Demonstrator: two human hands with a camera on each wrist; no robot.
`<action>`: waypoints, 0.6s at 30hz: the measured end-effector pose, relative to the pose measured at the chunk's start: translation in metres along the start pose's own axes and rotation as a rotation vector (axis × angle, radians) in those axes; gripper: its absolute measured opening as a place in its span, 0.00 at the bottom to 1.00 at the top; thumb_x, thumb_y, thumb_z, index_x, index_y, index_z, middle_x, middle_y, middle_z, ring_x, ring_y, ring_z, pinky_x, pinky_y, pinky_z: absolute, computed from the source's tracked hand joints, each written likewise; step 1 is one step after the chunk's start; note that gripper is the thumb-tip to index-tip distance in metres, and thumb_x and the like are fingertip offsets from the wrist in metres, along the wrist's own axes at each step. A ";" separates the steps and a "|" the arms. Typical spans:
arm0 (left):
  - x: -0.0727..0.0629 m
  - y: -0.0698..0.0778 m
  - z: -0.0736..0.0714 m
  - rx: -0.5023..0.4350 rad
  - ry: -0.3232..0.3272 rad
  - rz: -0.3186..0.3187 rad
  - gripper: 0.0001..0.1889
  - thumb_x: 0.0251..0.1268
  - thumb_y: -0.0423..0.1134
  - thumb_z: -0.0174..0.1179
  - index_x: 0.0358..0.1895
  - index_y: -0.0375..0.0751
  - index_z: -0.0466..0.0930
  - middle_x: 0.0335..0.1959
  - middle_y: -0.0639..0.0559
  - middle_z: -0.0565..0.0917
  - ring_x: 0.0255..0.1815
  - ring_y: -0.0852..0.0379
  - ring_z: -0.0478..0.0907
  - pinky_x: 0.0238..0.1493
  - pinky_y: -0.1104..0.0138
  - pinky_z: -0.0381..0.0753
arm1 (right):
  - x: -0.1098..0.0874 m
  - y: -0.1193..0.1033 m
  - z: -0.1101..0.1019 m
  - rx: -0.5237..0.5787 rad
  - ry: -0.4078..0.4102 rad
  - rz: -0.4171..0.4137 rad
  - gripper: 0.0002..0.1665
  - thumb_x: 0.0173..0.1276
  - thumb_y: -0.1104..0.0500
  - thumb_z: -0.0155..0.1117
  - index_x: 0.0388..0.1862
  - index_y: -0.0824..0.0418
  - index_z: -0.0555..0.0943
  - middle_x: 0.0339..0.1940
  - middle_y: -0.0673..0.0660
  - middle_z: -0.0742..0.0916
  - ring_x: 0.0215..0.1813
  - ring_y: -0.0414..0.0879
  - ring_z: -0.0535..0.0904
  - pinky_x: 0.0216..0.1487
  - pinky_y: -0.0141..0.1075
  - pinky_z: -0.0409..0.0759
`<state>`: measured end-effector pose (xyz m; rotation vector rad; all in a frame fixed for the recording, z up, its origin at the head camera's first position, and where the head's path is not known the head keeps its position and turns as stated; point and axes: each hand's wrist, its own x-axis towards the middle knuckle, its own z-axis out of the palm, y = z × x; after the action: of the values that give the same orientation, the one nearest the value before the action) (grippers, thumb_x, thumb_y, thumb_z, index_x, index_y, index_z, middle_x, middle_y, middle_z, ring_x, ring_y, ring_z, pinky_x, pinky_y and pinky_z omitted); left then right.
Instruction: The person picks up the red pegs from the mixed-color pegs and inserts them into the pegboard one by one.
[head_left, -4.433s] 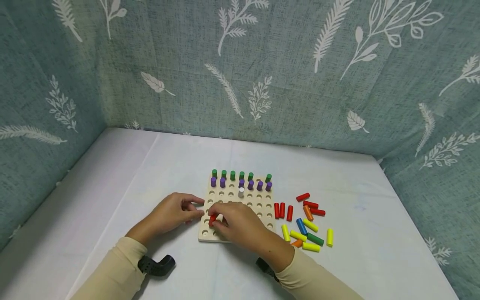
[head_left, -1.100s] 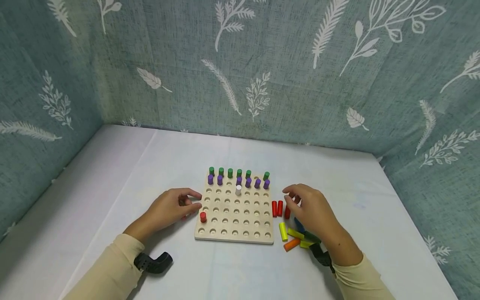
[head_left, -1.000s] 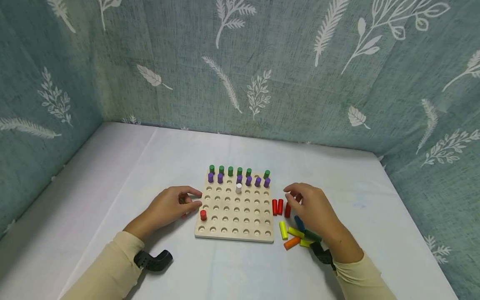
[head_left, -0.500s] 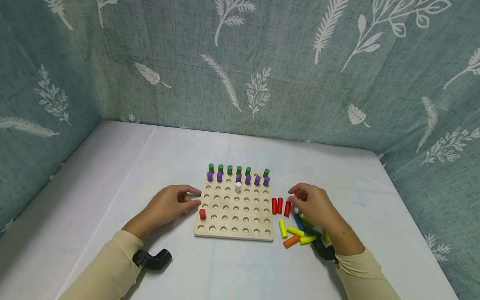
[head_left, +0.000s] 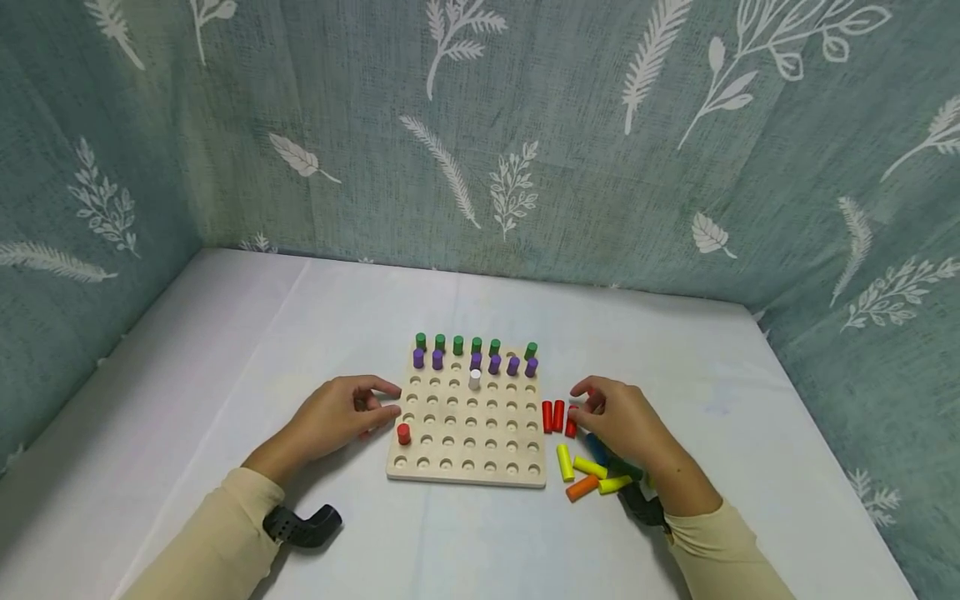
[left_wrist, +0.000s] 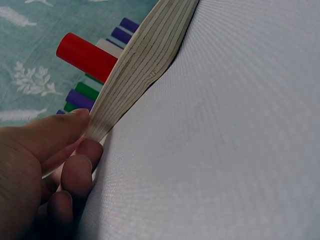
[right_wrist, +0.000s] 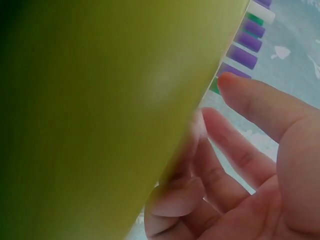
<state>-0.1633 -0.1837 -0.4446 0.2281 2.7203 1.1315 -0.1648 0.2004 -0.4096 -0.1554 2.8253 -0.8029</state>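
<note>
A pale wooden pegboard (head_left: 480, 477) lies on the table, with rows of round holes. Green pegs (head_left: 458, 344) and purple pegs (head_left: 494, 364) stand in its two far rows, a white peg (head_left: 475, 380) just nearer. One red peg (head_left: 403, 433) stands upright near the front left corner. My left hand (head_left: 330, 419) rests its fingertips against the board's left edge; in the left wrist view, its thumb (left_wrist: 65, 127) is at that edge. My right hand (head_left: 622, 421) hovers by the loose pegs, thumb tip right at a lying red peg (head_left: 572, 422), fingers apart.
Two more red pegs (head_left: 552, 417) lie beside the board's right edge. Nearer lie yellow pegs (head_left: 565, 462), an orange peg (head_left: 582, 487) and a blue peg (head_left: 596, 449), partly under my right hand. A yellow surface (right_wrist: 100, 110) fills much of the right wrist view. Patterned cloth (head_left: 480, 150) hangs behind the table.
The red peg pinched over the board earlier now stands in the board's front left area. My right hand moved right to the loose pegs, then slightly left. The left hand stayed at the edge.
</note>
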 end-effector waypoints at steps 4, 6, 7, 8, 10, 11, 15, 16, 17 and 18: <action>-0.003 -0.001 0.003 -0.009 -0.012 -0.016 0.15 0.63 0.45 0.69 0.51 0.49 0.85 0.22 0.56 0.79 0.22 0.58 0.73 0.25 0.67 0.67 | -0.003 0.000 0.003 -0.014 -0.013 -0.010 0.16 0.66 0.56 0.71 0.51 0.57 0.82 0.28 0.50 0.82 0.29 0.43 0.74 0.33 0.33 0.75; -0.003 -0.001 0.003 -0.011 -0.004 -0.012 0.15 0.63 0.45 0.69 0.51 0.49 0.85 0.22 0.56 0.79 0.22 0.58 0.73 0.25 0.67 0.67 | -0.003 0.000 0.004 -0.016 -0.005 -0.020 0.16 0.65 0.56 0.72 0.50 0.57 0.82 0.28 0.50 0.82 0.29 0.43 0.74 0.33 0.34 0.75; -0.003 -0.001 0.003 -0.011 -0.001 -0.010 0.14 0.63 0.45 0.69 0.51 0.49 0.85 0.22 0.56 0.79 0.22 0.58 0.73 0.25 0.67 0.67 | -0.003 0.000 0.004 -0.017 -0.001 -0.024 0.16 0.65 0.56 0.72 0.50 0.58 0.82 0.28 0.50 0.82 0.29 0.42 0.74 0.32 0.34 0.75; -0.003 -0.001 0.003 -0.010 0.002 -0.007 0.14 0.63 0.45 0.69 0.51 0.49 0.85 0.22 0.56 0.79 0.22 0.58 0.73 0.25 0.67 0.66 | -0.003 -0.001 0.004 -0.018 0.002 -0.027 0.15 0.65 0.56 0.72 0.50 0.57 0.83 0.27 0.50 0.82 0.28 0.42 0.74 0.32 0.34 0.75; -0.003 0.000 0.003 -0.007 0.004 -0.006 0.14 0.63 0.45 0.69 0.51 0.49 0.85 0.22 0.56 0.79 0.22 0.58 0.73 0.24 0.68 0.66 | -0.003 -0.001 0.004 -0.023 0.004 -0.034 0.15 0.65 0.56 0.72 0.49 0.57 0.83 0.27 0.50 0.82 0.28 0.42 0.74 0.32 0.34 0.75; -0.003 0.000 0.002 -0.006 0.004 -0.006 0.14 0.63 0.45 0.69 0.51 0.49 0.85 0.22 0.56 0.79 0.21 0.58 0.73 0.24 0.68 0.66 | -0.003 -0.001 0.004 -0.026 0.003 -0.038 0.15 0.65 0.56 0.72 0.49 0.57 0.83 0.27 0.50 0.82 0.28 0.42 0.74 0.32 0.34 0.75; -0.002 0.000 0.001 -0.001 0.001 -0.007 0.14 0.63 0.45 0.69 0.51 0.49 0.85 0.22 0.56 0.79 0.21 0.58 0.73 0.24 0.67 0.67 | -0.003 -0.001 0.003 -0.032 -0.003 -0.054 0.15 0.65 0.56 0.72 0.49 0.57 0.83 0.28 0.50 0.83 0.28 0.42 0.75 0.31 0.34 0.75; -0.002 0.000 0.000 -0.001 0.002 -0.006 0.14 0.63 0.45 0.69 0.51 0.49 0.85 0.22 0.56 0.79 0.21 0.58 0.73 0.25 0.67 0.67 | -0.003 -0.001 0.002 -0.032 -0.005 -0.056 0.15 0.65 0.56 0.72 0.49 0.57 0.83 0.28 0.50 0.83 0.28 0.42 0.75 0.31 0.34 0.75; -0.002 0.001 0.000 0.000 0.003 -0.003 0.14 0.63 0.45 0.69 0.51 0.49 0.85 0.22 0.56 0.79 0.21 0.58 0.73 0.25 0.67 0.67 | -0.003 -0.001 0.002 -0.034 -0.006 -0.056 0.15 0.64 0.57 0.72 0.49 0.57 0.83 0.28 0.50 0.83 0.28 0.42 0.75 0.31 0.35 0.75; -0.001 0.001 0.000 0.000 0.004 0.000 0.14 0.63 0.45 0.69 0.51 0.49 0.85 0.22 0.56 0.79 0.21 0.58 0.73 0.25 0.67 0.67 | -0.003 -0.001 0.002 -0.034 -0.007 -0.055 0.15 0.64 0.57 0.72 0.49 0.57 0.83 0.28 0.50 0.84 0.28 0.42 0.75 0.31 0.35 0.75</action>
<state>-0.1619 -0.1838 -0.4435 0.2260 2.7240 1.1330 -0.1611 0.1991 -0.4098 -0.2419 2.8411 -0.7637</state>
